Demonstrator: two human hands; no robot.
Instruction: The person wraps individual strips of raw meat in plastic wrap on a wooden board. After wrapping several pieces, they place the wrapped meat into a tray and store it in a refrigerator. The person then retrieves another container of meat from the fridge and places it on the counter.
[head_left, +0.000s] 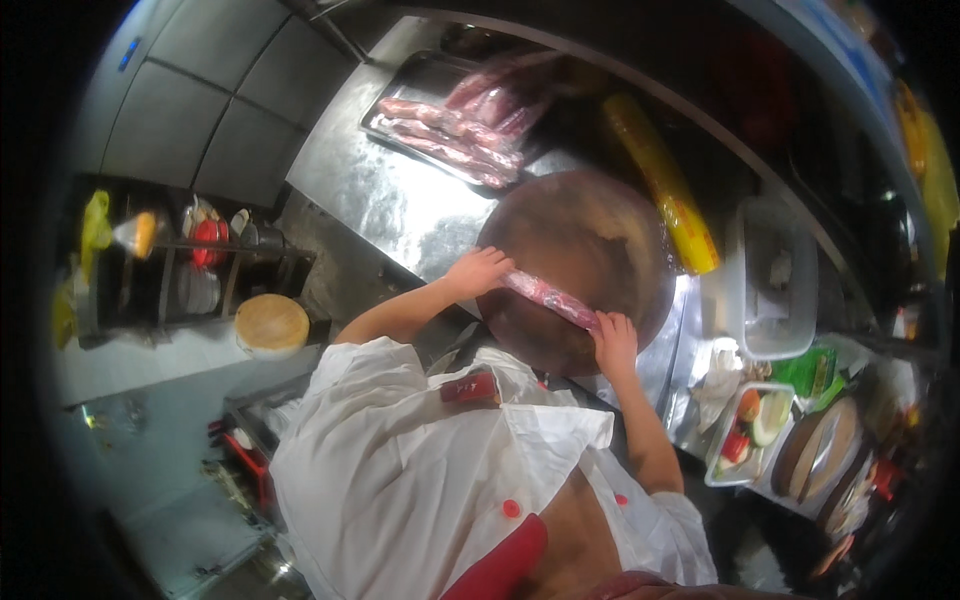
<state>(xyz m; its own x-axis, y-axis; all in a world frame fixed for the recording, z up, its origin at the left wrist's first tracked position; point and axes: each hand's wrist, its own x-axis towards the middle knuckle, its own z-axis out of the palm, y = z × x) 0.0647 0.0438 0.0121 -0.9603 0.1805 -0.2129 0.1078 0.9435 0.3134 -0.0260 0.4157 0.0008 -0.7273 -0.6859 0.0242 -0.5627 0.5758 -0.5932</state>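
A long strip of raw meat (551, 298) in clear plastic film lies across the near half of a round wooden chopping block (555, 225). At its left end my left hand (478, 271) grips it. The other end is in my right hand (616, 343), near the block's right edge. Beyond the block, a metal tray (397, 86) holds several more meat strips (457, 135), some plainly film-wrapped. A yellow roll of cling film (664, 187) lies along the block's far right side.
To the right are a clear plastic tub (780, 285), a white tray of cut vegetables (750, 435) and a second round board (817, 450). A steel counter (397, 195) carries the block. At the left stands a rack (232, 277) beside a wooden-lidded container (271, 326).
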